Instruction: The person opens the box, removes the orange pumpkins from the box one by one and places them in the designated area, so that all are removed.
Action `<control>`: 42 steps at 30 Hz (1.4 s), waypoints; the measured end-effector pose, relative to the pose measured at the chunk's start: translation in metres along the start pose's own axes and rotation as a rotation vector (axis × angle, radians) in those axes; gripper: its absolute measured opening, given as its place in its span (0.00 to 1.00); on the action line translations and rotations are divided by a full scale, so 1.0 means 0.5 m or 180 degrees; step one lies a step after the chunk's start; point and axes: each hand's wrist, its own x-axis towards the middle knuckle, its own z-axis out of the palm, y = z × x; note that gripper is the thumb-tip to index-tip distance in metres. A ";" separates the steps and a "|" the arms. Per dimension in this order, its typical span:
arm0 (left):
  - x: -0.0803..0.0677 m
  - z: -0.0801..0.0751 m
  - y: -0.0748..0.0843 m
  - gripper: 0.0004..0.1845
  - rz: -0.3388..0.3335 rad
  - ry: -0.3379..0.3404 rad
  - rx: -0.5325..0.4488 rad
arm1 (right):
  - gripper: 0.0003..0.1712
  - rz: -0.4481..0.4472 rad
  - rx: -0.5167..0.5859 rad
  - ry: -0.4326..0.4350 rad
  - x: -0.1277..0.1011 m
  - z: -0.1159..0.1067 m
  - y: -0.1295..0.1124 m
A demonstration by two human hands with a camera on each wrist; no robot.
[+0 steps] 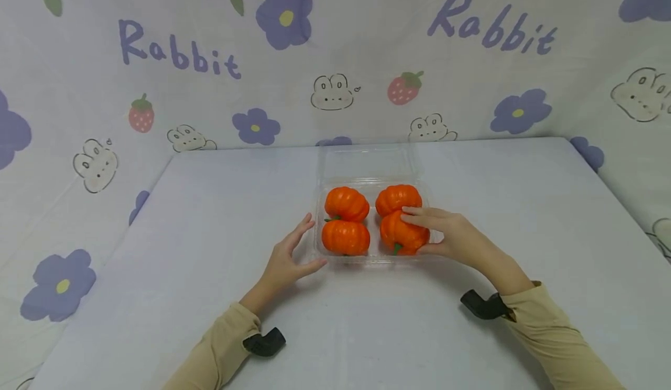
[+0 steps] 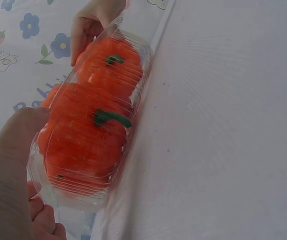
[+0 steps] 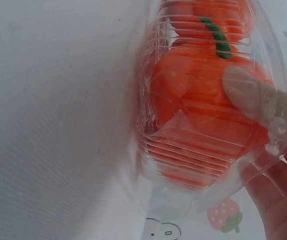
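Observation:
A clear plastic clamshell box (image 1: pixel 373 250) holds orange toy pumpkins with green stems, two on each side. On the right, my right hand (image 1: pixel 461 238) grips the front pumpkin (image 1: pixel 394 230), fingers over its top and thumb low on its side. Seen in the right wrist view, the thumb (image 3: pixel 241 90) lies against that pumpkin behind the plastic wall. My left hand (image 1: pixel 285 262) is spread at the box's left side, thumb near the front corner. The front left pumpkin (image 1: pixel 346 237) and back left pumpkin (image 1: pixel 346 202) touch each other. Behind the gripped one sits the back right pumpkin (image 1: pixel 395 198).
The box's transparent lid (image 1: pixel 367 163) is folded back toward the rear of the white table (image 1: pixel 236 204). A printed cloth (image 1: pixel 367 46) with flowers, rabbits and strawberries hangs behind. Black curved pieces (image 1: pixel 264 342) stick out at both sleeve cuffs.

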 end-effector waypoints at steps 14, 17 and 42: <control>0.002 -0.003 0.023 0.35 -0.0055 0.0004 -0.0026 | 0.37 0.0187 0.0388 -0.0028 0.001 -0.005 0.000; 0.002 -0.004 0.031 0.35 -0.0063 -0.0007 -0.0026 | 0.41 0.0248 0.0396 0.0033 -0.001 -0.008 -0.002; 0.004 -0.005 0.040 0.34 -0.0006 0.0039 -0.0130 | 0.36 0.0345 0.0946 0.0667 0.007 -0.029 -0.045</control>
